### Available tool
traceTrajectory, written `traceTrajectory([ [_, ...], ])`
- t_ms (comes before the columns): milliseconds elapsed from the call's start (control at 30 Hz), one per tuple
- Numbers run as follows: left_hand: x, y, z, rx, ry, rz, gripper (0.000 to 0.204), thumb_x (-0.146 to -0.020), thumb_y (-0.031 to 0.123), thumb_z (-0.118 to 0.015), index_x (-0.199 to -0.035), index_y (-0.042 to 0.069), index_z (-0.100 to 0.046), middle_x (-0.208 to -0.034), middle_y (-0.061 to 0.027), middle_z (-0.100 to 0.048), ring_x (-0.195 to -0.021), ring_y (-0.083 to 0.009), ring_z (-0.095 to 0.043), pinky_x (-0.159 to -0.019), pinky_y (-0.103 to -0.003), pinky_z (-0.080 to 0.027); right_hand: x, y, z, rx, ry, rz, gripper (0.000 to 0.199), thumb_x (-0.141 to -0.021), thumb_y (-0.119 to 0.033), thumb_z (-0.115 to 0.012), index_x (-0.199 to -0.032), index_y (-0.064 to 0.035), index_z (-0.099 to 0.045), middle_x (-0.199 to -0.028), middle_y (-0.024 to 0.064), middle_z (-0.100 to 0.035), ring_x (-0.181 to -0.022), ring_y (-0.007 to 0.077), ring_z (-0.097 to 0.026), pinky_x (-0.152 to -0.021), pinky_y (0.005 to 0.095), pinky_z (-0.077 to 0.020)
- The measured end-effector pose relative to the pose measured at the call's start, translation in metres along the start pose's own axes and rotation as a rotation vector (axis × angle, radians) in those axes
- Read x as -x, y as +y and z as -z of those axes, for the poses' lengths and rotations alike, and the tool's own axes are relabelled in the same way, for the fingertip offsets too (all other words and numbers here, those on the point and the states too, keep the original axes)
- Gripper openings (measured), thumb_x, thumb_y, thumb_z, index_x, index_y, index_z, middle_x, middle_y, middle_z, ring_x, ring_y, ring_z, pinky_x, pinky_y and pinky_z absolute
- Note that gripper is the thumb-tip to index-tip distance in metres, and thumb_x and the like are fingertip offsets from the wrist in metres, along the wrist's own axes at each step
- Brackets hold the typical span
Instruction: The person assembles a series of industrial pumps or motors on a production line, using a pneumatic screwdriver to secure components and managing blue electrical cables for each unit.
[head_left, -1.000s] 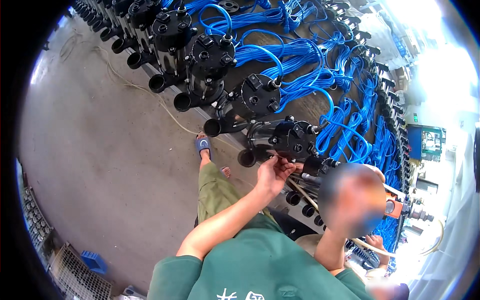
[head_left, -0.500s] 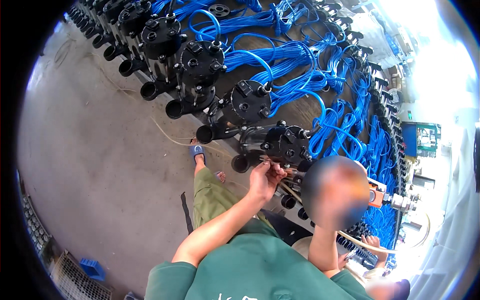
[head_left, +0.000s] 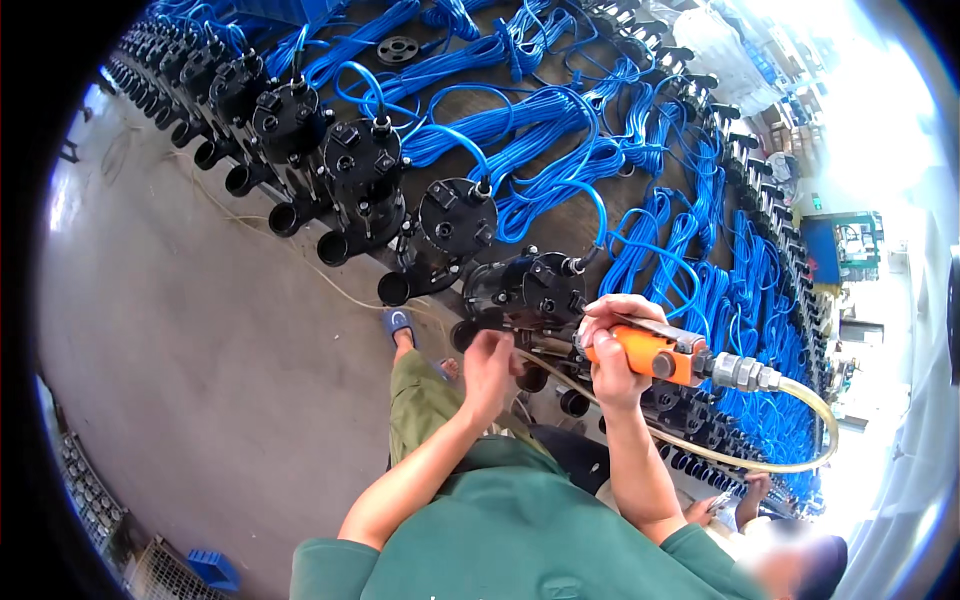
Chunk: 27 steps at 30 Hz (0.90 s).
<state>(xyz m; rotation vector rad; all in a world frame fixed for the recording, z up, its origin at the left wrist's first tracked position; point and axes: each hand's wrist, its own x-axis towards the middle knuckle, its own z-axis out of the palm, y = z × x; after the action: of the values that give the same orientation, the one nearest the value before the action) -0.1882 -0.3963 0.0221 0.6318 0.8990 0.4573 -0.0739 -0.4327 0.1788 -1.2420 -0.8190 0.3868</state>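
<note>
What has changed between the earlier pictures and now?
The right hand has brought the orange tool leftward and up the picture, closer to the black cylindrical unit ahead. The left hand has moved left; whether it holds anything is unclear. The view shifted too. The blue cable bundles stayed in place.

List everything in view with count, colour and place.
Pumps: many, mostly black, upper left to centre.
Cables: many, blue, beyond the pumps.
Disc: one, dark, among cables.
Tool: one, orange, right of centre.
Hose: one, yellowish, on the tool.
Machine: one, blue-green, far right.
Crate: one, blue, lower left.
Basket: one, grey, beside crate.
Person: one, colours unclear, lower right.
Sandal: one clear, blue, centre-left.
Shirt: one, green, bottom.
Left hand: one, bare, near a pump.
Right hand: one, bare, around the tool.
</note>
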Motion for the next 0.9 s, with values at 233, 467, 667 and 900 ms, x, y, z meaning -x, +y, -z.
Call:
traceTrajectory([
  [233,-0.023,0.05,0.009,-0.9,-0.009,-0.832,0.105,-0.06,0.017,-0.093,-0.144,0.001,-0.033,-0.134,-0.0197,-0.049,-0.119,-0.0351,-0.055,-0.101,-0.045,-0.046,-0.011,-0.007,-0.008,-0.002,0.012,-0.043,0.03,-0.086,0.008,-0.059,-0.116,0.0022,-0.056,-0.105,0.0176,-0.068,-0.073,0.014,-0.064,-0.069,0.0276,-0.0548],
  [467,-0.078,0.064,0.018,-0.634,-0.518,-0.603,0.124,-0.055,0.013,-0.098,-0.154,0.006,-0.024,-0.151,-0.0183,-0.042,-0.127,-0.0329,-0.059,-0.105,-0.042,-0.05,-0.083,-0.032,-0.041,-0.099,0.029,0.156,0.034,-0.083,0.001,-0.059,-0.116,0.0037,-0.054,-0.096,0.0185,-0.067,-0.065,0.0157,-0.062,-0.06,0.029,-0.0529],
  [667,-0.086,0.056,0.021,-0.684,-0.516,-0.716,0.121,-0.055,0.018,-0.098,-0.151,0.007,-0.025,-0.144,-0.0186,-0.05,-0.122,-0.0373,-0.059,-0.103,-0.045,-0.049,-0.102,0.036,-0.046,0.142,0.004,-0.035,0.026,-0.084,0.007,-0.059,-0.109,0.0019,-0.056,-0.094,0.0127,-0.069,-0.07,0.0134,-0.065,-0.065,0.0266,-0.055],
  [900,-0.087,0.054,0.021,-0.713,-0.491,-0.671,0.117,-0.055,0.017,-0.096,-0.149,0.006,-0.028,-0.145,-0.021,-0.05,-0.124,-0.04,-0.058,-0.102,-0.045,-0.05,-0.105,0.043,-0.043,0.136,0.014,-0.038,0.026,-0.084,0.01,-0.058,-0.109,0.0019,-0.058,-0.093,0.0138,-0.07,-0.071,0.0138,-0.065,-0.065,0.0271,-0.0558],
])
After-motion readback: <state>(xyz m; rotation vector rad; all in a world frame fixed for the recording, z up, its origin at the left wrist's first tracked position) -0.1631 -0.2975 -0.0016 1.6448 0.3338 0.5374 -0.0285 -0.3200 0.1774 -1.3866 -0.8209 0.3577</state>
